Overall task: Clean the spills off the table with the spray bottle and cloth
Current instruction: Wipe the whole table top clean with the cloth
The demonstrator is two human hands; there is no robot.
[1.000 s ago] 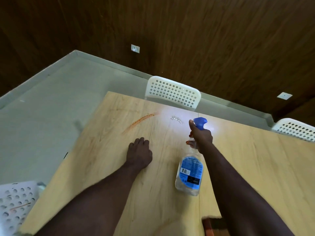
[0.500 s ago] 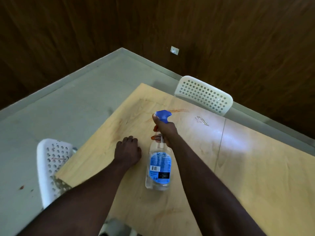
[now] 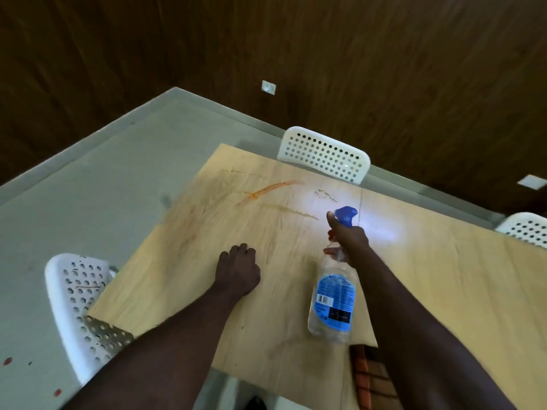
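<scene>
My right hand (image 3: 350,239) grips the neck of a clear spray bottle (image 3: 333,300) with a blue label and blue spray head, held tilted above the light wooden table (image 3: 444,291). The nozzle points toward the far edge. Ahead of it lie an orange-red streak (image 3: 272,189), a yellowish streak (image 3: 299,213) and a small squiggly spill (image 3: 327,196). My left hand (image 3: 238,270) rests on the table to the left of the bottle, fingers loosely curled, holding nothing. No cloth is in view.
White perforated chairs stand at the far edge (image 3: 324,155), at the right (image 3: 524,232) and at the near left corner (image 3: 77,306). An orange checkered thing (image 3: 370,371) shows below the table's front edge. Red spots mark the grey floor (image 3: 7,361).
My right hand swung the bottle left toward the orange streak, then back right past the squiggly spill. My left hand stayed on the table. The view shifted with my head.
</scene>
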